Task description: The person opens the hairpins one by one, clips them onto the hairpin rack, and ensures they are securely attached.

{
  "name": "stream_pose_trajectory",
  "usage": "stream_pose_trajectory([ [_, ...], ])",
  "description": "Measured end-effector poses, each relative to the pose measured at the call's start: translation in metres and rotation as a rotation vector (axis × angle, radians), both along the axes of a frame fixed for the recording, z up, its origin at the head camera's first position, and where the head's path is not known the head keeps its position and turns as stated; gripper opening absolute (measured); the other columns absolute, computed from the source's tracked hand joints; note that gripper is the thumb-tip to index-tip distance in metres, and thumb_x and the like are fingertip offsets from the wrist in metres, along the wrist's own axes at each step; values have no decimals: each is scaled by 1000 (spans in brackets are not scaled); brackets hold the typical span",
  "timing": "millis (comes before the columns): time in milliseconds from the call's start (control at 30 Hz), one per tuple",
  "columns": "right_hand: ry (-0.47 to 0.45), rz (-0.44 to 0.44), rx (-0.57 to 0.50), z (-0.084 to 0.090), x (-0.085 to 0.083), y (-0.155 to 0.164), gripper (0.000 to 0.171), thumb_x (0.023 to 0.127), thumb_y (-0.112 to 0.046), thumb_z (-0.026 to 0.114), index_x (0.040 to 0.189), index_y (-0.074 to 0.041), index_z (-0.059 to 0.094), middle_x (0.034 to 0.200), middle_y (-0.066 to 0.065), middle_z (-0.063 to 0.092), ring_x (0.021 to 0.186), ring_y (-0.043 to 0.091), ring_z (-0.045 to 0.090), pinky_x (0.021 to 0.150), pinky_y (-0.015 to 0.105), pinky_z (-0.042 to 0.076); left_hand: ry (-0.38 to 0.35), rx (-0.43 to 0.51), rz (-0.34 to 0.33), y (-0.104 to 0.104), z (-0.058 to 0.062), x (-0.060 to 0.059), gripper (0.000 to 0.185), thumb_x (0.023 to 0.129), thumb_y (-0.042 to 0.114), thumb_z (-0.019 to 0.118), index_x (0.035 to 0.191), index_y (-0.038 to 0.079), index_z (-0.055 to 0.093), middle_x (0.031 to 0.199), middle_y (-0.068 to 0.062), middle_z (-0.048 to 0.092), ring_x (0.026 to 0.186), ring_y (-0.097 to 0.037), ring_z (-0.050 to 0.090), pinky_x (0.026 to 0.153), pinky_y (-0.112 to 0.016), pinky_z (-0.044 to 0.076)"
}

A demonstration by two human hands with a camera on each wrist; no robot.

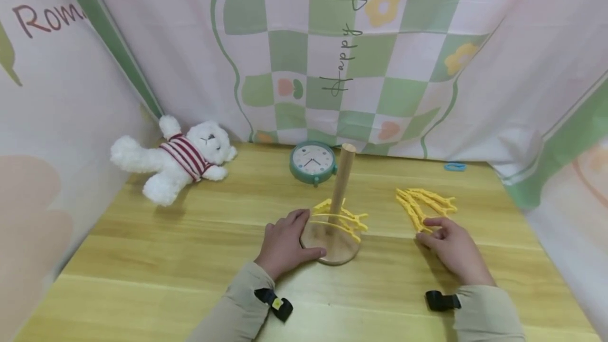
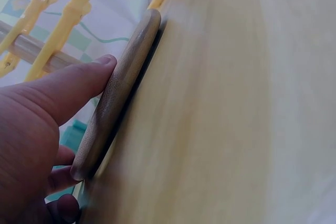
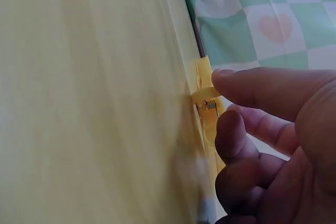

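Observation:
A wooden stand has an upright post (image 1: pixel 343 181) on a round base (image 1: pixel 334 249). Yellow plastic clips (image 1: pixel 358 220) sit around the lower post, their forked ends pointing right. At the base's left side my left hand (image 1: pixel 287 241) holds the rim, with the thumb on top and other fingers curled at the edge in the left wrist view. My right hand (image 1: pixel 453 247) pinches the near end of a yellow spring clip (image 1: pixel 412 210) lying on the table. Its small metal spring (image 3: pixel 210 104) shows beside the fingertips in the right wrist view. Another yellow clip (image 1: pixel 434 199) lies alongside.
A green round clock (image 1: pixel 312 161) is just behind the post. A white plush bear (image 1: pixel 178 160) in a striped shirt lies at the back left. A small blue clip-like thing (image 1: pixel 454 167) lies near the back right edge. Patterned curtains (image 1: pixel 285 51) enclose the wooden table (image 1: pixel 157 278).

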State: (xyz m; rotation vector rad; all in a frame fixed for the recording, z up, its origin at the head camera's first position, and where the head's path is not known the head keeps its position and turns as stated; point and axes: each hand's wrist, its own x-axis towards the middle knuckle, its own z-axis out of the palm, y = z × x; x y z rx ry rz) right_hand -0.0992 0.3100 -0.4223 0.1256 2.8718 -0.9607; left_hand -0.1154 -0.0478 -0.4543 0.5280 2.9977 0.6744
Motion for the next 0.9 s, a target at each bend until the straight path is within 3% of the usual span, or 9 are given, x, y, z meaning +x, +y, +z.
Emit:
stream_pose_trajectory([
  [233, 56, 65, -4, -2, 0, -10, 47, 87, -39, 64, 119, -5, 57, 83, 4, 61, 74, 15, 54, 66, 33, 41, -7, -4, -1, 0, -1, -1, 98, 68, 76, 57, 144, 19, 35, 143, 3, 39, 109, -24, 52, 79, -41, 33],
  [500, 55, 126, -53, -6, -3, -28, 43, 85, -35, 66, 117, -6, 58, 80, 1, 59, 70, 13, 53, 65, 29, 42, -7, -1, 0, -1, -5, -2, 99, 67, 78, 56, 145, 21, 34, 144, 4, 38, 110, -23, 51, 79, -41, 32],
  [700, 3, 75, -49, -6, -4, -30, 63, 81, -40, 70, 125, -1, 48, 80, 3, 59, 70, 14, 53, 68, 32, 41, -12, -5, -2, -1, -4, -2, 98, 68, 78, 56, 145, 21, 35, 144, 4, 38, 110, -23, 51, 79, -40, 33],
  [833, -69, 53, 4, -3, -2, -30, 78, 76, -51, 70, 128, 1, 44, 81, 4, 57, 71, 16, 53, 67, 33, 41, -11, -5, -3, -1, -3, -2, 98, 68, 77, 56, 145, 20, 35, 143, 4, 39, 110, -23, 51, 78, -40, 33],
  [900, -89, 54, 38, -2, -1, -31, 78, 76, -54, 69, 126, 2, 47, 82, 4, 57, 71, 16, 53, 66, 33, 41, -9, -1, -3, -1, -3, -1, 98, 68, 77, 56, 144, 20, 35, 143, 4, 39, 110, -23, 51, 77, -39, 32],
])
